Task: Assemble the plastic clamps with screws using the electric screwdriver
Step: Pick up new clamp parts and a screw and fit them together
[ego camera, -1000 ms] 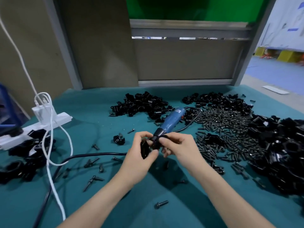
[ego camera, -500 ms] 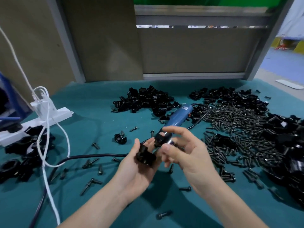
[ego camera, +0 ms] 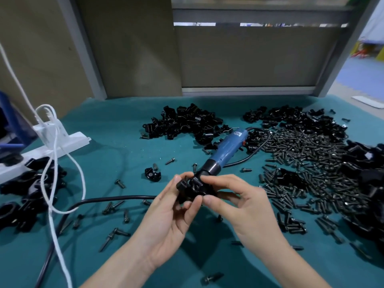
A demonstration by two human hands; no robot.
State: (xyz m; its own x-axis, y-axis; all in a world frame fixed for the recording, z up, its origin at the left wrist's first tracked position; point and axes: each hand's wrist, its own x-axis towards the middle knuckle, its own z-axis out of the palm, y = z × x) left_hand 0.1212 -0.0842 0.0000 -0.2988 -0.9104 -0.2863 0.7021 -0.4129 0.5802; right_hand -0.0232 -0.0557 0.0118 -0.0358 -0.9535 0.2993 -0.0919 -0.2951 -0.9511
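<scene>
At the centre of the frame, both hands meet on one black plastic clamp (ego camera: 194, 189). The left hand (ego camera: 172, 217) cradles it from below, thumb and fingertips curled round its left end. The right hand (ego camera: 245, 206) pinches its right end between thumb and forefinger. Holding it from both sides probably lets the person press the halves together and line up the holes before a screw goes in.

The electric screwdriver (ego camera: 226, 150) lies untouched on the green table (ego camera: 116, 146) just above the hands, nose towards them, likely so it is quick to pick up. The screws (ego camera: 301, 163) are heaped at centre right, within reach of the right hand. A heap of clamp parts (ego camera: 185, 123) lies at upper centre.

Half a second ago the hands were apart: the left palm carried one piece lying loose, and the right held another piece slightly higher. Now the two pieces are touching and gripped as one. The screwdriver and the heaps have not moved on the table.
</scene>
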